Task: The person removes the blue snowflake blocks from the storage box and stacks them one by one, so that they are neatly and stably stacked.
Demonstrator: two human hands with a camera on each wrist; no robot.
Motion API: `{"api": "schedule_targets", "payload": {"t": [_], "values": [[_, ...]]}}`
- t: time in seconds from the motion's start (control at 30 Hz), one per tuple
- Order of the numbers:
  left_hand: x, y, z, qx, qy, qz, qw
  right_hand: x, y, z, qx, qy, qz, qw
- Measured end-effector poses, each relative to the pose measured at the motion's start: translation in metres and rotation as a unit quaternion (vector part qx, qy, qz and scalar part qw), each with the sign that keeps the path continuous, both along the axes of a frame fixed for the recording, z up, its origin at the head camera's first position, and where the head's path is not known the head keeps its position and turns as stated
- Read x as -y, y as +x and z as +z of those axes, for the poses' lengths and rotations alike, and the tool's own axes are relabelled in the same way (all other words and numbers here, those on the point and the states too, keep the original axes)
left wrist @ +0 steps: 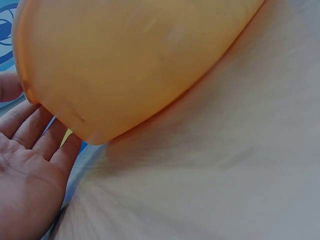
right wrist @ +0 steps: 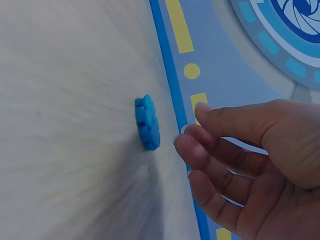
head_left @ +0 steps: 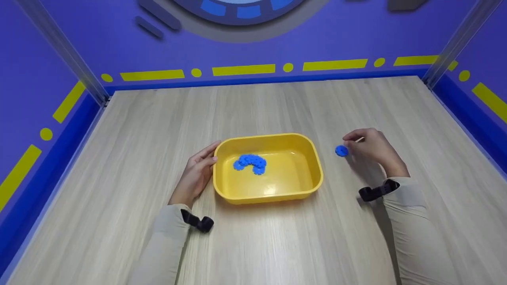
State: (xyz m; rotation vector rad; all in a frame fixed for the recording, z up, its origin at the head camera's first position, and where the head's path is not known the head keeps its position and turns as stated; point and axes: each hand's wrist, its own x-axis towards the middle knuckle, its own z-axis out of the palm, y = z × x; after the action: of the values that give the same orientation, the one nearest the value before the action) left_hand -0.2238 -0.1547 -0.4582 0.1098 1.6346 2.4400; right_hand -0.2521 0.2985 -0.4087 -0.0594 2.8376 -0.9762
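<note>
My left hand point(head_left: 197, 172) rests against the left side of a yellow plastic tub point(head_left: 268, 196), its fingers fairly straight and its thumb at the rim. In the left wrist view the fingertips point(left wrist: 42, 112) lie beside the tub's outer wall. Several blue notched plastic discs point(head_left: 250, 160) lie bunched in the tub's left half. To the right of the tub, my right hand point(head_left: 374, 147) hovers by a single blue disc point(head_left: 341, 151). In the right wrist view a gap separates this disc point(right wrist: 147, 123) from the loosely bent fingers point(right wrist: 192, 150), and thumb and fingertips stand apart.
The tub stands on a pale wood-grain table point(head_left: 253, 245). Blue panels point(head_left: 253, 51) with yellow stripes border the table at the back and both sides. A black wrist camera point(head_left: 198, 222) is strapped to the left sleeve, another black camera point(head_left: 378, 190) to the right.
</note>
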Motion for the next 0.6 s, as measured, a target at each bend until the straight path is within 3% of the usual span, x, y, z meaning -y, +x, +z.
{"api": "schedule_targets", "payload": {"t": [0.23, 0.6], "values": [[0.000, 0.001, 0.000, -0.001, 0.004, 0.001, 1.0000, 0.011, -0.004, 0.014, -0.032, 0.000, 0.033, 0.999], [0.000, 0.000, -0.001, -0.002, 0.003, -0.002, 1.0000, 0.040, -0.007, 0.040, -0.027, -0.005, 0.059, 0.998]]}}
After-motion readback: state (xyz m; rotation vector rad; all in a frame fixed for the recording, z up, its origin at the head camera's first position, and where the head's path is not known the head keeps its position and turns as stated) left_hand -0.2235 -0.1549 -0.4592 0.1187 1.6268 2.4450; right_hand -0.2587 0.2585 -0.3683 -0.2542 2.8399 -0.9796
